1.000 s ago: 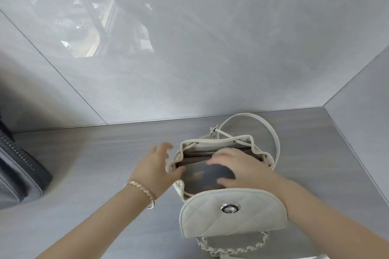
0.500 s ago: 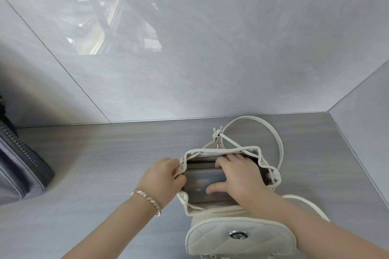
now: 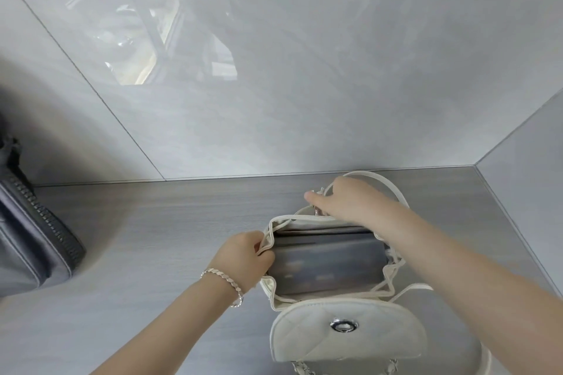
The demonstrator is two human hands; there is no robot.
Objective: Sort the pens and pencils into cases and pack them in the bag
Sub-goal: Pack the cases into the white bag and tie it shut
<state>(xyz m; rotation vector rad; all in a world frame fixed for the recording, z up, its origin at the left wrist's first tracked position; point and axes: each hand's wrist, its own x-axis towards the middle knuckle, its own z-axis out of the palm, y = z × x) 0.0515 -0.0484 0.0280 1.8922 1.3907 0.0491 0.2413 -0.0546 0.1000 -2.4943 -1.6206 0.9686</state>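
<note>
A white quilted bag (image 3: 347,335) stands open on the grey counter, its flap folded toward me. Inside lies a dark, shiny case (image 3: 326,262), filling most of the opening. My left hand (image 3: 243,256) grips the bag's left rim, fingers curled round the edge. My right hand (image 3: 344,199) is at the far rim by the drawstring and its clasp; whether its fingers pinch the cord is unclear, as they are blurred.
A dark grey zipped bag (image 3: 33,240) lies at the left edge of the counter (image 3: 158,246). Glossy tiled walls close the back and the right corner. The white bag's strap (image 3: 393,189) loops behind my right hand.
My right hand has come out of the bag, where it lay on the case, and moved to the far rim. My left hand now grips the left rim.
</note>
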